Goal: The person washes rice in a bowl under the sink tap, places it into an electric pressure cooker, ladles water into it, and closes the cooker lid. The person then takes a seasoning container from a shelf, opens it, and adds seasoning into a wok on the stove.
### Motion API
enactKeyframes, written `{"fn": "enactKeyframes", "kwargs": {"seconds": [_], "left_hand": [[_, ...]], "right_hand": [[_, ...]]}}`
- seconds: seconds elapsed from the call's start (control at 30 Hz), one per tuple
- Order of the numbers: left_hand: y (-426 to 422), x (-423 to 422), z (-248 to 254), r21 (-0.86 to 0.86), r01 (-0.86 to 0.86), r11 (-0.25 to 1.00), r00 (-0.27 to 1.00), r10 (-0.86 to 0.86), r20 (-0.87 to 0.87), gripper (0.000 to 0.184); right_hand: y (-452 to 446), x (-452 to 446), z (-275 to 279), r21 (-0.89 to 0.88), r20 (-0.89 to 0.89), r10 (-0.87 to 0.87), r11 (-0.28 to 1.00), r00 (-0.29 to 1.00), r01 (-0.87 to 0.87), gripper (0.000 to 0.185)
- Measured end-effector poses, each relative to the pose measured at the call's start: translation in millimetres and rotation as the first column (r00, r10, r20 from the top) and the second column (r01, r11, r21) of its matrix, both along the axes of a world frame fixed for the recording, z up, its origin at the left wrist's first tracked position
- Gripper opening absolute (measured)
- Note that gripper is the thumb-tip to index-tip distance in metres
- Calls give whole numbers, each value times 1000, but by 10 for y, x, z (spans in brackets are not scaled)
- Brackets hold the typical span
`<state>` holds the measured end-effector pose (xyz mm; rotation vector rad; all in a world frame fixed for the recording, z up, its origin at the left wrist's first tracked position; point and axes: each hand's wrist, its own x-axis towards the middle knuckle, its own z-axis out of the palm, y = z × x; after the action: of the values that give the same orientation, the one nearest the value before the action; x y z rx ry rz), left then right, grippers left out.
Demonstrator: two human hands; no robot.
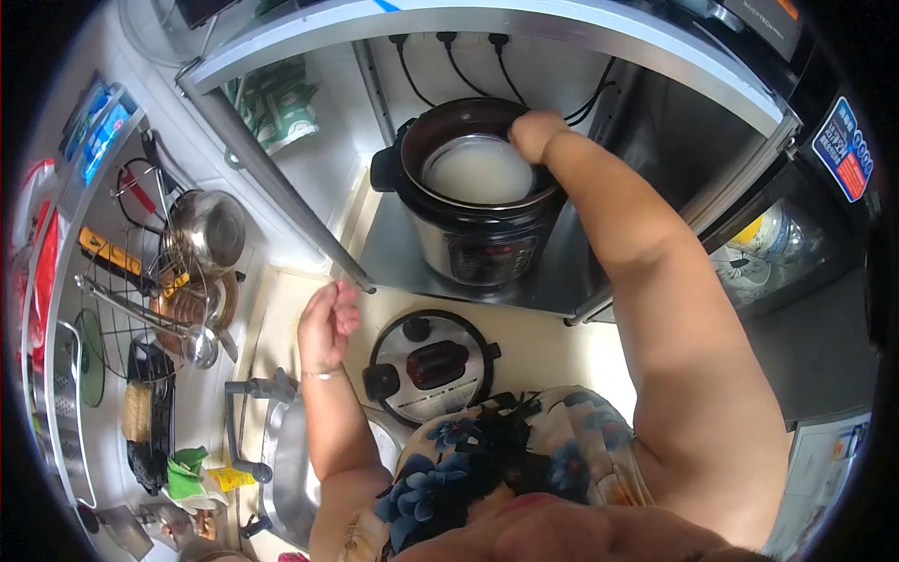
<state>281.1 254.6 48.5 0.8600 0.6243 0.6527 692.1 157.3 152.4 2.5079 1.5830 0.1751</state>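
An electric pressure cooker [482, 245] stands without its lid on a metal shelf. Inside it sits a round metal bowl [433, 169] with cloudy whitish contents [482, 170]. My right hand [538, 138] reaches over the cooker's right rim, closed, with its fingertips down by the bowl's edge. What those fingers grip is hidden. Out to the left, my left hand [330, 323] hovers near the shelf's metal post [290, 197], its fingers loosely curled and holding nothing. The cooker's lid [431, 365] lies below the shelf, between my left forearm and my body.
A wall rack [103, 309] on the left holds a ladle [199, 345], pots [206, 229] and other utensils. Black plugs and cords [449, 61] hang behind the cooker. A metal sink [290, 459] with a tap [248, 440] is at lower left. A dark cabinet [829, 328] stands at right.
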Motion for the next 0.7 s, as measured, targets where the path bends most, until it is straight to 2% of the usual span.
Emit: {"fn": "enactKeyframes", "kwargs": {"seconds": [0.03,0.13,0.23,0.47,0.57,0.7], "left_hand": [[-58,-27,-68,-23,-47,999,998,48,34,21],[-150,-143,-244,-80,-49,996,996,54,66,21],[-207,-258,-278,-83,-62,995,998,63,10,20],[-328,-353,-285,-94,-109,990,994,106,-36,20],[-383,-339,-286,-99,-98,990,995,97,-11,21],[-434,-346,-253,-79,-89,993,996,90,13,22]], "right_hand": [[-30,-24,-14,-18,22,54,998,998,-54,22],[-13,-105,-10,-42,56,14,999,998,-12,21],[-22,-135,-44,-123,109,45,992,993,-31,27],[8,-83,-163,-45,66,-44,998,997,47,25],[16,-68,-158,-71,66,-39,997,997,44,26],[-18,-104,-43,10,-18,-77,997,997,77,27]]}}
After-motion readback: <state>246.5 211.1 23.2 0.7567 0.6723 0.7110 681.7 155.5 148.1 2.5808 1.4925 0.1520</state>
